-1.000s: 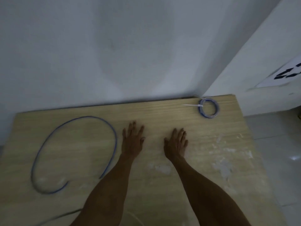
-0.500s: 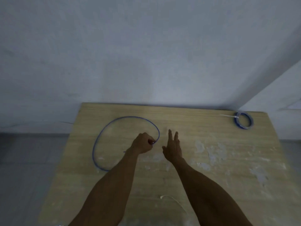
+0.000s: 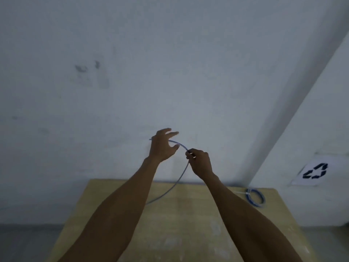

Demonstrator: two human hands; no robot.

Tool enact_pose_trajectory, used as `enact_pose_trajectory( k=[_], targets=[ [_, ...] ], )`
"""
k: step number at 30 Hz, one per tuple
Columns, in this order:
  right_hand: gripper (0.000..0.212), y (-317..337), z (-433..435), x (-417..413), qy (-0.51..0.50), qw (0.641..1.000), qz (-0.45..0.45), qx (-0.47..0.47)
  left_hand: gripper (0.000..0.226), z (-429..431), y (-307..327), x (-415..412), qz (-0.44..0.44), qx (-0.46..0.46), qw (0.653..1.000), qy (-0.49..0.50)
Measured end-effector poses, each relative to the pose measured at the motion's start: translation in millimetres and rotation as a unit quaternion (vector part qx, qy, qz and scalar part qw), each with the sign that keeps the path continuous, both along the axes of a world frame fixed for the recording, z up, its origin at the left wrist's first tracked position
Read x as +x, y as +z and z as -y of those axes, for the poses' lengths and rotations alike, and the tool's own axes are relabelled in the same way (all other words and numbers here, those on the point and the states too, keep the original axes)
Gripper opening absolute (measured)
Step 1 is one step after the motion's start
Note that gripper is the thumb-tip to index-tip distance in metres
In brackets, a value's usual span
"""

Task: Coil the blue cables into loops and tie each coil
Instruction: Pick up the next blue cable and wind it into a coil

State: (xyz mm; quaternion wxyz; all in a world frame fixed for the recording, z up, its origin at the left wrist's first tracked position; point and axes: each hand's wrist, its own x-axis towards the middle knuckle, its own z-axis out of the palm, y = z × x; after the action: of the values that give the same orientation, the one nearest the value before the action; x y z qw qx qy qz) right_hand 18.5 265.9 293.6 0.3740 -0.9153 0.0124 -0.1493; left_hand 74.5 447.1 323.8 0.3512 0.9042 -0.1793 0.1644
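blue cable [image 3: 183, 173] up off table [image 3: 188, 224], tail trailing to the wood | right hand [image 3: 199, 161] pinching it tight | left hand [image 3: 163, 146] fingers splayed round the end, real grip? can't tell | risk: springy end popping loose, loop gone | containers: none in view, just tied coil [image 3: 255, 200] far right corner
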Motion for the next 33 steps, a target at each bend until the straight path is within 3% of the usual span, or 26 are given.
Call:
enact_pose_trajectory(
  k=[3, 6, 8, 10, 13, 17, 19, 21, 24, 27, 28, 33],
  targets=[
    [0.018, 42, 20, 7, -0.005, 0.998, 0.045, 0.042, 0.089, 20, 22, -8, 0.107, -0.027, 0.992, 0.054],
    [0.015, 84, 32, 3, 0.006, 0.993, 0.082, 0.086, 0.102, 43, 33, -29, 0.171, -0.091, 0.977, 0.094],
    [0.014, 106, 39, -3, 0.006, 0.990, 0.098, 0.104, 0.103, 57, 30, -39, 0.176, -0.122, 0.974, 0.074],
    [0.014, 122, 46, -7, 0.000, 0.986, 0.108, 0.129, 0.101, 70, 24, -46, 0.093, -0.178, 0.980, -0.008],
    [0.017, 134, 58, -13, -0.014, 0.979, 0.129, 0.156, 0.085, 87, 24, -52, -0.061, -0.250, 0.962, -0.093],
    [0.024, 144, 73, -20, -0.033, 0.965, 0.143, 0.217, 0.045, 96, 43, -54, -0.106, -0.321, 0.934, -0.113],
    [0.040, 152, 79, -27, -0.037, 0.949, 0.147, 0.276, 0.033, 95, 57, -56, -0.118, -0.319, 0.928, -0.151],
    [0.069, 158, 87, -33, -0.040, 0.939, 0.169, 0.296, 0.023, 93, 70, -58, -0.124, -0.297, 0.930, -0.175],
    [0.089, 158, 97, -36, -0.086, 0.956, 0.212, 0.181, 0.017, 94, 87, -60, -0.116, -0.255, 0.946, -0.162],
    [0.061, 156, 94, -40, -0.220, 0.961, 0.155, -0.058, 0.016, 95, 95, -59, -0.081, -0.198, 0.968, -0.133],
    [0.049, 155, 92, -42, -0.234, 0.958, 0.134, -0.099, 0.017, 95, 97, -58, -0.074, -0.188, 0.971, -0.125],
    [0.034, 140, 97, -47, -0.051, 0.983, 0.120, -0.132, 0.020, 90, 103, -58, -0.078, -0.150, 0.979, -0.114]
  ],
)
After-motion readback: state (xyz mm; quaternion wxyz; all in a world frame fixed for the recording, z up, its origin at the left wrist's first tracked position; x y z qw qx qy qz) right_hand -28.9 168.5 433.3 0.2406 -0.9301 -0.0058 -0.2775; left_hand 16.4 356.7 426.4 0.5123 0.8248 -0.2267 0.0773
